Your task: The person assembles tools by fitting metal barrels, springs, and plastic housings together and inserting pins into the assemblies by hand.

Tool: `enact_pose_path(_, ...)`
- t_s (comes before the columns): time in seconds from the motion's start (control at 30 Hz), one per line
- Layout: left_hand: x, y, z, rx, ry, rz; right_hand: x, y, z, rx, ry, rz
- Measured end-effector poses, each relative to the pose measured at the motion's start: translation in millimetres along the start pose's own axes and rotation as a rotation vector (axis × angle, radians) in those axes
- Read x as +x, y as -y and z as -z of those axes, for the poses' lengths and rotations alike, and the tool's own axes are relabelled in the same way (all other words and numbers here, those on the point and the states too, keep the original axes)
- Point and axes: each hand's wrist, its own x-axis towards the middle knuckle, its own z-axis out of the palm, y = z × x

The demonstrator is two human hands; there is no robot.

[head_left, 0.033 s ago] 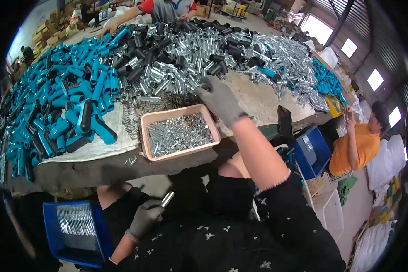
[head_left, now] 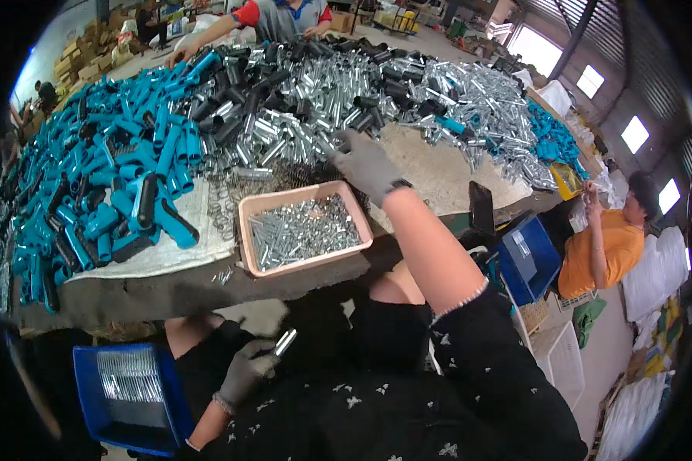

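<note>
My left hand (head_left: 247,369), in a grey glove, is low in front of my lap. It is closed around a short shiny metal tube (head_left: 285,342), which sticks out past the thumb and forefinger. My right hand (head_left: 365,167), also gloved in grey, reaches over the table at the near edge of a heap of metal tubes (head_left: 327,88). Its fingers are bent with thumb and forefinger apart, and nothing shows between them. Just below this hand stands a pale pink tray (head_left: 306,266) of small metal pins and fittings. Wire coil springs (head_left: 288,175) lie behind the tray.
Blue-green and black handles (head_left: 142,196) cover the table's left side. A blue bin (head_left: 92,384) with stacked metal pieces stands low left; another blue bin (head_left: 542,269) is at right. A person in orange (head_left: 603,250) sits to the right; another person (head_left: 284,19) reaches across the far side.
My right hand has shifted slightly left and toward me. The left hand keeps the tube, barely moved.
</note>
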Motion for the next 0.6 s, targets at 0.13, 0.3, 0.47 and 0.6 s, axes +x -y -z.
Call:
enact_pose_path(0.13, -2.0, 21.8, 7.3, -0.093, -0.067, -0.091, 24.7, -1.5, -10.4, -0.24, 0.288, -0.019)
enact_pose_path(0.3, -13.3, 6.5, 7.4, 0.04, -0.098, -0.118, 34.4, -42.8, -39.8, 0.165, 0.058, -0.071)
enact_pose_path(0.47, 1.5, -3.7, 1.4, 0.17, 0.017, -0.183, 42.0, -35.9, -56.6, 0.344, 0.014, -0.05)
enact_pose_path(0.6, 9.4, -2.1, -1.3, 0.155, 0.108, -0.227, 38.0, -29.6, -51.3, 0.251, 0.17, -0.045)
